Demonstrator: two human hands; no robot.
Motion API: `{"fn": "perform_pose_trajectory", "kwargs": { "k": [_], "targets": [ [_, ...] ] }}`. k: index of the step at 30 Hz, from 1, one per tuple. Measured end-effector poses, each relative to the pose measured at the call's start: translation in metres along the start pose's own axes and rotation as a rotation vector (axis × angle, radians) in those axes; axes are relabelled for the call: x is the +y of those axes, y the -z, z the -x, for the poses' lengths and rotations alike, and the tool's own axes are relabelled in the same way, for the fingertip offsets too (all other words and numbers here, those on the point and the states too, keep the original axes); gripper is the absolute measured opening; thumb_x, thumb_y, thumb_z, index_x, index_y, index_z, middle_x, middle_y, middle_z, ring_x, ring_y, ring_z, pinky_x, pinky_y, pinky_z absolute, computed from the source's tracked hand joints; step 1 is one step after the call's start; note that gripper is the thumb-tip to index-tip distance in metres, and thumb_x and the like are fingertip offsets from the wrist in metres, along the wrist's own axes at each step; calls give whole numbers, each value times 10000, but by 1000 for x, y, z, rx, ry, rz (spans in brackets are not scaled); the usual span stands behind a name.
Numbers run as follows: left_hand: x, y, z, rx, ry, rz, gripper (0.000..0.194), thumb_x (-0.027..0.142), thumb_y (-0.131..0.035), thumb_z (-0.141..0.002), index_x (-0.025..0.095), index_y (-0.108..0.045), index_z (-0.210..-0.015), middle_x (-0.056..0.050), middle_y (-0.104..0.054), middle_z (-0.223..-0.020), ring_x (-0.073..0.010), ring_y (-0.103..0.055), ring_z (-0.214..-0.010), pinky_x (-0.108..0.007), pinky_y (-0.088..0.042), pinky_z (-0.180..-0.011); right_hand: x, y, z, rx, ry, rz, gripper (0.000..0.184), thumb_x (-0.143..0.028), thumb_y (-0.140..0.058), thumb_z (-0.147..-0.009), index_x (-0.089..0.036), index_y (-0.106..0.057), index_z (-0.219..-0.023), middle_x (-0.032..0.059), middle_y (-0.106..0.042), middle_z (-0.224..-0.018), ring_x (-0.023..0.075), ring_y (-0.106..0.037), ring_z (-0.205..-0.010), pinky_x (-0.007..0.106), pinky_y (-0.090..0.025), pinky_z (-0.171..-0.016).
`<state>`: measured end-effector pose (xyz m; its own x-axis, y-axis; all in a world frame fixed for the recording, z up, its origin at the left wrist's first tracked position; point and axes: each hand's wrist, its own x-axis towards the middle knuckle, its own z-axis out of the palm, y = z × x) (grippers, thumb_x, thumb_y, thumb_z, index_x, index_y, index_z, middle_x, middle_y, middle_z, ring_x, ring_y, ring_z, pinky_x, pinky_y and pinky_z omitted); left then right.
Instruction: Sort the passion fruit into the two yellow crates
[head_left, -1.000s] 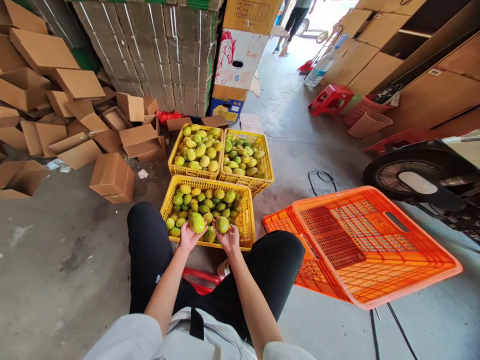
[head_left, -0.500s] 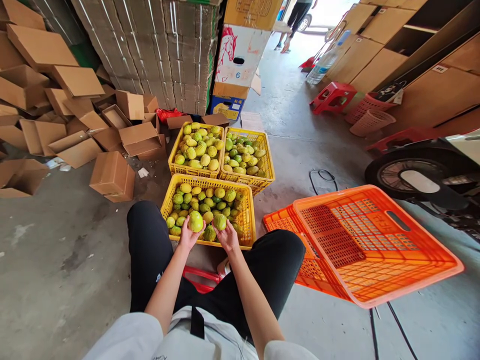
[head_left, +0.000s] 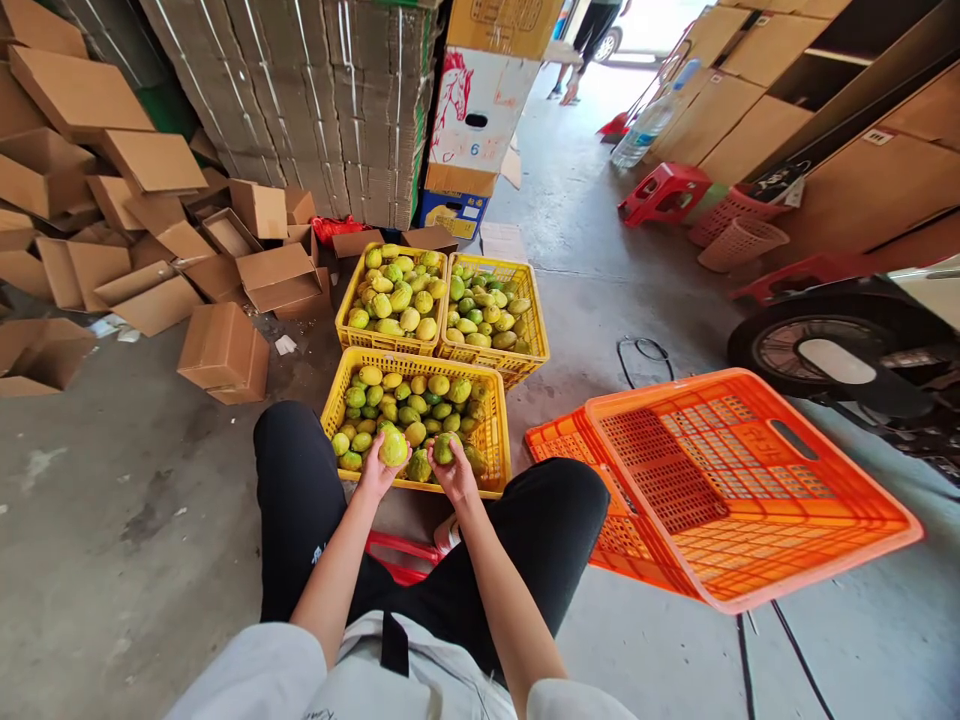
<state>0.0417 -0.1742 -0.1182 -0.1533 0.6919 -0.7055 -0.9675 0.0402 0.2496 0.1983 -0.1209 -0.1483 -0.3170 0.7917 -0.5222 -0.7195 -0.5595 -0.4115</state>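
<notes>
Yellow-green fruit (head_left: 394, 447) sits in my left hand (head_left: 376, 475), fingers part-curled round it; smaller green fruit (head_left: 444, 449) sits likewise in my right hand (head_left: 460, 476), to its right, apart. Both are over the near side of the near yellow crate (head_left: 493, 432), long axes unclear; orange crate (head_left: 759, 438) is off right, nearer my right hand.

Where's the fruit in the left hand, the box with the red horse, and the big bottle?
Fruit (head_left: 394, 448) in the left hand (head_left: 376, 472): head view, middle of its skin.
Horse box (head_left: 491, 98): head view, on its white side.
Big bottle (head_left: 645, 130): head view, on its clear body.
</notes>
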Motion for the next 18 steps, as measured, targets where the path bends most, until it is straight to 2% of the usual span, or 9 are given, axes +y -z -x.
{"fn": "perform_pose_trajectory", "kwargs": {
  "k": [3, 6, 9, 11, 14, 18],
  "targets": [
    [1, 0, 1, -6, -3, 27, 273, 322, -539, -999, 119, -661, -1134, -125, -764, -923, -265, -765, -951, -471, -604, -978, -4, -5, 6, -8, -26, -31, 302, -246, -732, -791, -304, -606, -1059, -29, -752, -926, 200, -768, -902, 347, -661, -787],
    [4, 1, 4, -58, -6, 100, 349, 379, -472, -1003, 143, -660, -1180, -166, -763, -1033, -348, -704, -1188, -559, -586, -993, -8, -9, 11, -75, -113, -40, 249, -339, -684, -821, -283, -637, -1058, 28, -767, -1003, 258, -748, -1037, 447, -649, -843],
    [5, 1, 6, -65, -20, 143, 370, 297, -414, -988, 173, -654, -1242, -164, -761, -1095, -353, -654, -1282, -585, -577, -999, -8, -10, 12, -128, -144, -75, 295, -326, -643, -781, -258, -660, -1068, 77, -770, -1097, 304, -708, -1156, 572, -594, -948],
    [5, 0, 6, -68, -16, 135, 392, 262, -399, -982, 175, -649, -1270, -163, -761, -1111, -346, -652, -1289, -582, -576, -1002, -7, -10, 10, -129, -137, -93, 333, -274, -640, -743, -244, -672, -1073, 85, -774, -1099, 313, -697, -1182, 610, -561, -994],
    [4, 1, 6, -102, -15, 116, 400, 260, -401, -996, 168, -642, -1302, -167, -760, -1134, -344, -660, -1276, -581, -575, -1003, -6, -9, 7, -113, -125, -92, 289, -256, -665, -761, -233, -684, -1048, 76, -784, -1037, 308, -709, -1162, 604, -569, -996],
    [5, 4, 2, -88, -8, 152, 359, 312, -459, -1016, 190, -643, -1299, -141, -767, -1104, -322, -707, -1189, -522, -609, -954, -6, -5, 3, -82, -119, -43, 173, -272, -727, -826, -237, -693, -992, 39, -788, -1004, 259, -739, -1079, 483, -626, -943]
  ]
}}
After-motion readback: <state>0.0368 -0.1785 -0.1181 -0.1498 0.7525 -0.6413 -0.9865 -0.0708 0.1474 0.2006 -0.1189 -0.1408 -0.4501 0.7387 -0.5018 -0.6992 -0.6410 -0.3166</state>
